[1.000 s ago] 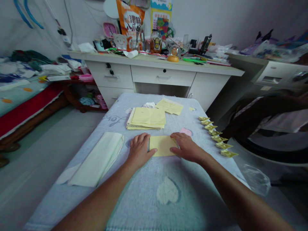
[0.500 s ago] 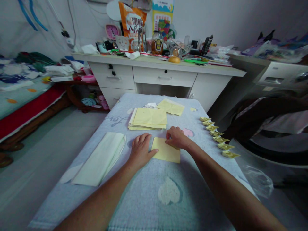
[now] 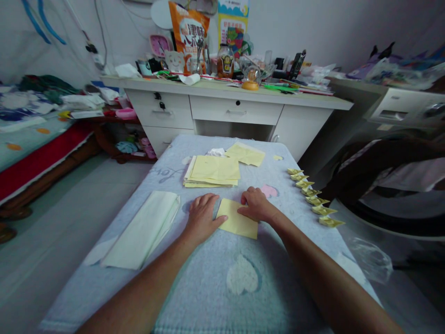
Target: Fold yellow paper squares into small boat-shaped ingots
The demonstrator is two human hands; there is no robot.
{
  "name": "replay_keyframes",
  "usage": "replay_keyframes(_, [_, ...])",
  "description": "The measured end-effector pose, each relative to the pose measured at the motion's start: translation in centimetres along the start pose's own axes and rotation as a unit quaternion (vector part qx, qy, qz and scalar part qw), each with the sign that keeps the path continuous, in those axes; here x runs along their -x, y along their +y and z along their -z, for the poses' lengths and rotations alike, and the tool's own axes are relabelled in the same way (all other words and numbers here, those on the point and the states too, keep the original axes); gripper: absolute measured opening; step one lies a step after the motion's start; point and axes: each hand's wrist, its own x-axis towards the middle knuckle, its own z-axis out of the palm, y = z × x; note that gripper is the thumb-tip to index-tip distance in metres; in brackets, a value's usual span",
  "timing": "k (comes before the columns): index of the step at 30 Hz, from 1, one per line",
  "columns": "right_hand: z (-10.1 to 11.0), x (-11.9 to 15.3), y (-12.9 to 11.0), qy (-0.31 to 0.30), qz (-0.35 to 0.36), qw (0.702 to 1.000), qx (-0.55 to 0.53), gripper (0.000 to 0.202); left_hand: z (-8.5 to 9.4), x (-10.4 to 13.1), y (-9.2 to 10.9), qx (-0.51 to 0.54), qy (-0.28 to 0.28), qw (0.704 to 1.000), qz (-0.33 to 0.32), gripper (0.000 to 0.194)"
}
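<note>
A small yellow sheet of paper (image 3: 238,222) lies flat on the cloth-covered table between my hands. My left hand (image 3: 202,215) rests palm down, fingers stretched, with its thumb on the sheet's left edge. At the upper right edge, my right hand (image 3: 255,204) has curled fingers and its thumb on the paper; part of that edge is hidden beneath it. Beyond my hands sits a stack of yellow paper (image 3: 215,169), with more yellow sheets (image 3: 246,154) behind it. Several folded yellow paper boats (image 3: 314,201) stand in a row along the table's right side.
A folded pale sheet (image 3: 144,229) lies on the left of the table, and a crumpled white tissue (image 3: 216,152) beside the stack. A cluttered white desk (image 3: 239,99) stands behind. To the right are a washing machine (image 3: 399,109) and a clear plastic bag (image 3: 370,260).
My right hand has shifted slightly along the sheet's upper edge, its fingers now closer together. The sheet has turned a little. My left hand stays nearly in place.
</note>
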Motion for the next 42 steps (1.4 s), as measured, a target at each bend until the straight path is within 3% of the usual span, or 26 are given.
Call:
replay_keyframes(6, [0.9, 0.6, 0.4, -0.035, 0.003, 0.994, -0.107, 0.006, 0.5, -0.2, 0.4, 0.118, -0.004, 0.993, 0.011, 0.055])
replay_keyframes(12, [0.7, 1.8, 1.3, -0.025, 0.014, 0.943, -0.332, 0.013, 0.7, -0.2, 0.3, 0.344, -0.075, 0.935, 0.051, 0.052])
replay_keyframes(14, [0.7, 2.2, 1.4, 0.025, 0.040, 0.947, -0.318, 0.011, 0.8, -0.2, 0.5, 0.388, -0.094, 0.915, 0.058, 0.051])
replay_keyframes(17, [0.8, 2.9, 1.3, 0.136, 0.084, 0.966, -0.206, 0.021, 0.8, 0.0, 1.1, 0.445, -0.097, 0.886, 0.085, 0.055])
replay_keyframes(19, [0.9, 3.3, 1.1, 0.163, 0.093, 0.972, -0.143, 0.026, 0.8, 0.2, 1.4, 0.462, -0.096, 0.875, 0.103, 0.059])
replay_keyframes(26, [0.5, 3.9, 1.3, 0.167, 0.058, 0.977, -0.121, 0.017, 1.0, 0.6, 1.7, 0.411, -0.088, 0.905, 0.064, 0.060])
replay_keyframes(32, [0.2, 4.1, 1.4, 0.172, 0.072, 0.976, -0.111, 0.024, 1.0, 0.7, 1.5, 0.326, -0.062, 0.943, 0.038, 0.064])
replay_keyframes(37, [0.1, 4.6, 1.3, 0.227, 0.090, 0.969, -0.038, 0.027, 1.0, 0.7, 1.5, 0.301, -0.057, 0.952, 0.026, 0.067])
replay_keyframes(42, [-0.1, 4.7, 1.7, 0.224, 0.089, 0.970, -0.026, 0.030, 1.2, 0.8, 1.6, 0.292, -0.058, 0.954, 0.022, 0.068])
